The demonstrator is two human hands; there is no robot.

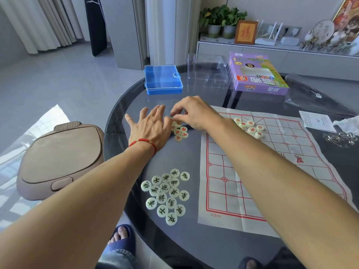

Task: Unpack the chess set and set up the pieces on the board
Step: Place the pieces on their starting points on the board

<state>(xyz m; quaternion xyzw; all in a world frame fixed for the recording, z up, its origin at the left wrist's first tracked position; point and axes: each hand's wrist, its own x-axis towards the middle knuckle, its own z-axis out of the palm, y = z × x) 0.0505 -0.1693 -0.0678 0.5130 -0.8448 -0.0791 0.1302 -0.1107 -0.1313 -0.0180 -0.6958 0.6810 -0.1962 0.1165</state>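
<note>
Pale round discs, the red-marked pieces (pixel 179 131), lie in a small heap on the dark glass worktop (pixel 124 105), just left of the cloth board (pixel 272 171). The left hand (pixel 149 125) rests flat with fingers spread beside the heap; the right hand (pixel 191 113) pinches a disc at its top. They look light, hard and smooth, likely to slide on glass, so pinching the rim seems best. More red discs (pixel 249 127) sit on the board's far corner; black-marked pieces (pixel 167 195) cluster nearer. A blue case (pixel 162 79), clear tray (pixel 206 71) and purple box (pixel 256 74) stand behind, well apart.
</note>
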